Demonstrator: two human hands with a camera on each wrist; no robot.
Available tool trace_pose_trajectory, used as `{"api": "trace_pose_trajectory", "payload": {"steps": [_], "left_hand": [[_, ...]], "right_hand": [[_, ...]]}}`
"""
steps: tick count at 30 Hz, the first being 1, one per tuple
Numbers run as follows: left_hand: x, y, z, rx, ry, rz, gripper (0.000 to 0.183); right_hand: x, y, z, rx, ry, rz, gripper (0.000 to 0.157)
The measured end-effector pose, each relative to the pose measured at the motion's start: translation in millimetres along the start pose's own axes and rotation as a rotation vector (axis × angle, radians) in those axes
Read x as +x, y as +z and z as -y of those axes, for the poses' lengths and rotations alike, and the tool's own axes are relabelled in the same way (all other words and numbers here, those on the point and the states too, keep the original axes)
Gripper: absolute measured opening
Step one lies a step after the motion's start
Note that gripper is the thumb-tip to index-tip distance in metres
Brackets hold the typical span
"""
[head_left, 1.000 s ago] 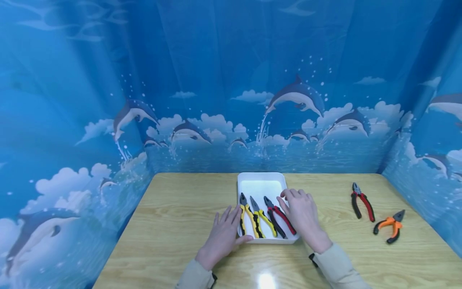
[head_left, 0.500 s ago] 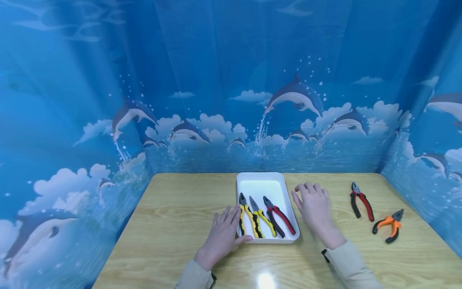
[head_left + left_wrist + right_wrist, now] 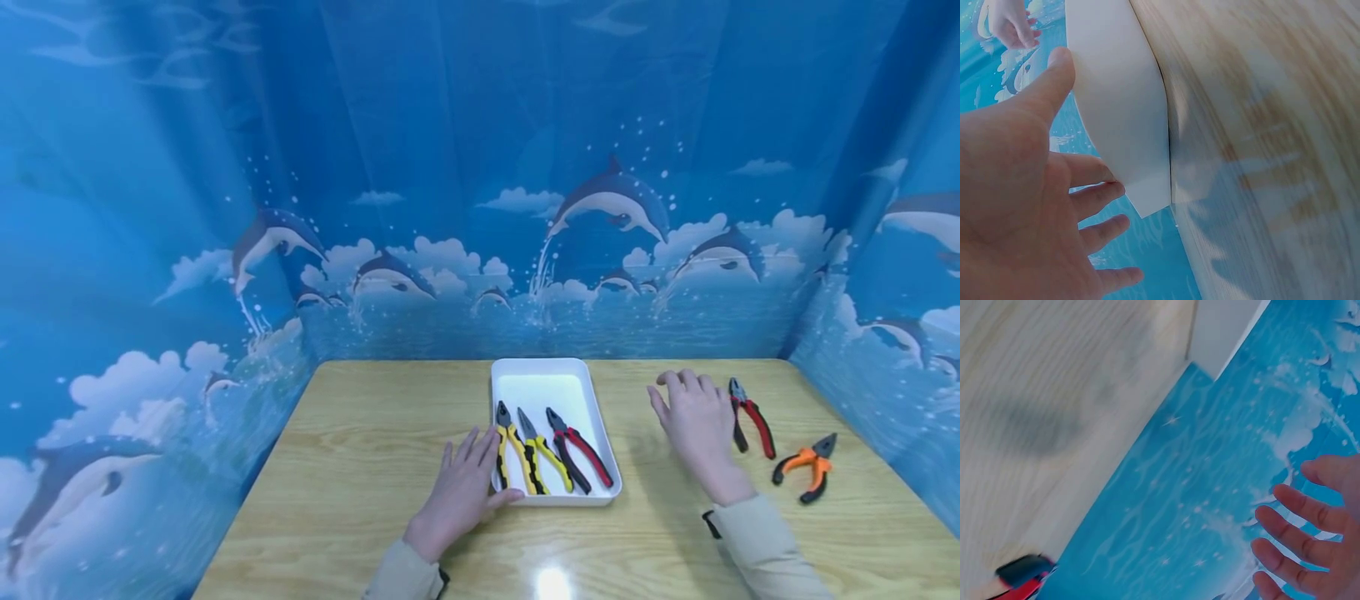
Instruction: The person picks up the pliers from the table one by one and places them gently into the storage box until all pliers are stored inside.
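A white tray [image 3: 547, 385] holds yellow-and-black combination pliers [image 3: 515, 446] at its left, yellow-and-black long-nose pliers [image 3: 550, 454] in the middle and red-and-black pliers [image 3: 581, 454] at its right. My left hand [image 3: 459, 492] rests against the tray's left side, fingers spread and straight; the left wrist view shows the fingertips touching its outer wall. Over the table, right of the tray, my right hand [image 3: 697, 425] is raised with loosely bent fingers and nothing in it. It partly covers the left handle of a second pair of red-and-black pliers [image 3: 752, 421].
Orange-and-black pliers [image 3: 813, 467] lie farther right on the wooden table [image 3: 375, 433]. A blue curtain [image 3: 450, 167] printed with dolphins hangs behind the table and along both sides.
My right hand has moved away from the tray's right side, rightward toward the red-and-black pliers on the table. The left hand stays at the tray, and the pliers keep their places.
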State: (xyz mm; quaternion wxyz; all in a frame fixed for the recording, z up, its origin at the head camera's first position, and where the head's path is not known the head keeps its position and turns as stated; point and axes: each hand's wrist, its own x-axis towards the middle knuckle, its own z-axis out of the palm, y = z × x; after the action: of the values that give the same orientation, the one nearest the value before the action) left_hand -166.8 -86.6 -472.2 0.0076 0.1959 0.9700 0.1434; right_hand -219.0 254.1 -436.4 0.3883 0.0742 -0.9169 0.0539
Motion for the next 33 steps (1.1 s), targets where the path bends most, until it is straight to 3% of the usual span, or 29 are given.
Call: {"api": "trace_pose_trajectory", "payload": {"steps": [8,16,24,28,31,33], "left_hand": [[-0.7,0.5,-0.7,-0.003,0.002,-0.008,0.093],[-0.1,-0.1,-0.7,-0.001,0.001,-0.01,0.093],[0.4,-0.6,-1.7,-0.004,0.004,-0.003,0.093],[1.0,0.3,-1.7,-0.005,0.0,-0.001,0.093],[1.1,1.1,-1.4,-0.003,-0.003,0.0,0.094],[1.0,1.5,-1.2,0.001,-0.004,0.001,0.094]], "right_hand": [[-8.7,1.9,-36.9,-0.033,0.079,0.066,0.022],[-15.3,3.8,-70.6,-0.06,0.071,0.085,0.025],[-20.6,11.3,-104.9,-0.078,0.142,0.173,0.027],[-23.0,14.3,-116.6,-0.091,0.154,0.145,0.029],[-25.8,16.4,-123.8,-0.122,0.113,0.092,0.033],[-26.8,17.6,-128.3,-0.144,0.102,0.105,0.037]]}}
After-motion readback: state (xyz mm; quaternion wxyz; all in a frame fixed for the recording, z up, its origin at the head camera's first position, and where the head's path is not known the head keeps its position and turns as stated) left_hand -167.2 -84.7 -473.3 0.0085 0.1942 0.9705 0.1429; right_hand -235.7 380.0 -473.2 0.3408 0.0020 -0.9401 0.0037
